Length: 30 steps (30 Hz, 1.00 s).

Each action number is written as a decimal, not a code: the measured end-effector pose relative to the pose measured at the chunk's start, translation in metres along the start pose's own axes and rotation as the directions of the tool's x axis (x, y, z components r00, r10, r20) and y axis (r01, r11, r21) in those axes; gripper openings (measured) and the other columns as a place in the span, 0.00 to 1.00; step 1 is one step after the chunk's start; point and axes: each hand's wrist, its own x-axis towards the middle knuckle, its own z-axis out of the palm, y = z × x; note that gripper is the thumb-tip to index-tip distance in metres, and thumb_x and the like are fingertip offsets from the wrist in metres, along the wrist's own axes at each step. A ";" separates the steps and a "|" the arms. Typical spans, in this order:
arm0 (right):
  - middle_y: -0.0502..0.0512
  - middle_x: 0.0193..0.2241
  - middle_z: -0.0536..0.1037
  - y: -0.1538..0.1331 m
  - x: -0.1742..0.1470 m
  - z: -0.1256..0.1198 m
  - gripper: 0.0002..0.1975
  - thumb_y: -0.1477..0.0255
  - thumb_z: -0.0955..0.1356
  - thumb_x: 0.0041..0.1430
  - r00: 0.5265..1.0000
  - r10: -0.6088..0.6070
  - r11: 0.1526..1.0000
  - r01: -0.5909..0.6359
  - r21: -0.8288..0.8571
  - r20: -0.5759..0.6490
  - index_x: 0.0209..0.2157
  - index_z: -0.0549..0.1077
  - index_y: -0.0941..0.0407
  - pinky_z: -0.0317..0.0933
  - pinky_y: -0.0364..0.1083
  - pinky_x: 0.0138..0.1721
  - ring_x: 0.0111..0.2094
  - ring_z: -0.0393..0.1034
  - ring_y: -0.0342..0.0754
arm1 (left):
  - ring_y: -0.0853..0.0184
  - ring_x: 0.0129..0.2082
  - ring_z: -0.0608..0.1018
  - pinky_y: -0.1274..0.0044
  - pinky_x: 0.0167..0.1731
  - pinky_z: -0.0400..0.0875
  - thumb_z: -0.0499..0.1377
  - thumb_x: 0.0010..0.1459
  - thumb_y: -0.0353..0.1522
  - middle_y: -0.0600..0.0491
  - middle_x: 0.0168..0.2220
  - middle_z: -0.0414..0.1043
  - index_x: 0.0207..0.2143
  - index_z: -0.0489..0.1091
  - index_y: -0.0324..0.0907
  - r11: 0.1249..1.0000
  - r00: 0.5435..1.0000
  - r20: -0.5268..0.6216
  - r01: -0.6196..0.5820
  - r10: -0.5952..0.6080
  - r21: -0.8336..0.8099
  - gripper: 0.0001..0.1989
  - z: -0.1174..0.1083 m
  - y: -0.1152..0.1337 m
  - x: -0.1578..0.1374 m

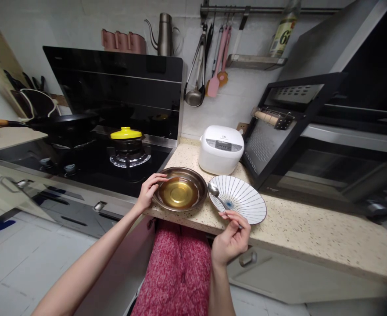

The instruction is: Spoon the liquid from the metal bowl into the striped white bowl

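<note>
On the speckled counter stands a round metal bowl point(200, 180) with a shallow golden-brown liquid point(179, 193) in it. My left hand point(149, 189) grips the bowl's left rim, fingers over the edge and thumb lower down. To the right of the bowl lies a white plate point(248, 199) with thin dark radiating stripes and a blue centre. A metal spoon point(213, 189) is pinched by its handle in my right hand point(233, 235), at the plate's front edge. The spoon's bowl is over the plate's left side; whether it touches the plate I cannot tell.
Behind the plate stands a white rice cooker point(221, 149). The gas stove at left bears a small pot with a yellow lid point(125, 133) and a black wok point(65, 123) with a wooden handle. A dark oven point(338, 166) stands at right. Utensils point(195, 96) hang on the wall.
</note>
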 end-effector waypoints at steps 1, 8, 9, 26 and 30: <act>0.52 0.33 0.75 0.002 0.000 -0.001 0.08 0.74 0.63 0.71 1.000 -0.020 1.000 0.020 -0.007 0.007 0.38 0.72 0.56 0.70 0.46 0.36 0.32 0.73 0.43 | 0.53 0.54 0.76 0.60 0.59 0.67 0.52 0.61 0.33 0.45 0.51 0.77 0.43 0.82 0.42 1.000 1.000 -0.003 -0.001 0.001 -0.003 0.18 0.000 0.000 0.000; 0.54 0.33 0.77 0.013 0.000 -0.006 0.09 0.74 0.62 0.72 0.980 -0.180 0.974 0.190 -0.126 0.086 0.39 0.73 0.56 0.69 0.48 0.37 0.35 0.74 0.46 | 0.53 0.54 0.76 0.60 0.59 0.67 0.53 0.61 0.33 0.44 0.51 0.77 0.43 0.82 0.41 1.000 1.000 -0.002 -0.014 0.014 -0.013 0.18 0.000 -0.002 0.000; 0.54 0.33 0.77 0.013 0.000 -0.006 0.09 0.73 0.61 0.72 0.975 -0.199 0.967 0.212 -0.141 0.098 0.40 0.73 0.56 0.70 0.48 0.37 0.36 0.74 0.47 | 0.53 0.54 0.76 0.60 0.59 0.67 0.53 0.61 0.33 0.44 0.51 0.77 0.43 0.82 0.41 1.000 1.000 -0.002 -0.016 0.016 -0.016 0.18 0.000 -0.002 0.000; 0.54 0.34 0.78 0.012 0.000 -0.007 0.09 0.73 0.61 0.72 0.958 -0.254 0.954 0.271 -0.132 0.131 0.41 0.73 0.56 0.69 0.49 0.38 0.37 0.75 0.47 | 0.53 0.53 0.76 0.61 0.58 0.67 0.52 0.61 0.33 0.45 0.51 0.77 0.43 0.82 0.41 1.000 1.000 -0.006 -0.013 0.013 -0.014 0.18 0.000 -0.001 0.000; 0.53 0.34 0.76 0.006 -0.007 -0.003 0.09 0.72 0.62 0.72 0.992 -0.081 0.996 0.083 -0.018 0.096 0.38 0.71 0.55 0.69 0.49 0.36 0.35 0.74 0.46 | 0.53 0.53 0.76 0.61 0.58 0.67 0.53 0.61 0.33 0.45 0.51 0.77 0.43 0.82 0.41 1.000 1.000 -0.007 -0.014 0.014 -0.019 0.18 0.000 -0.001 0.000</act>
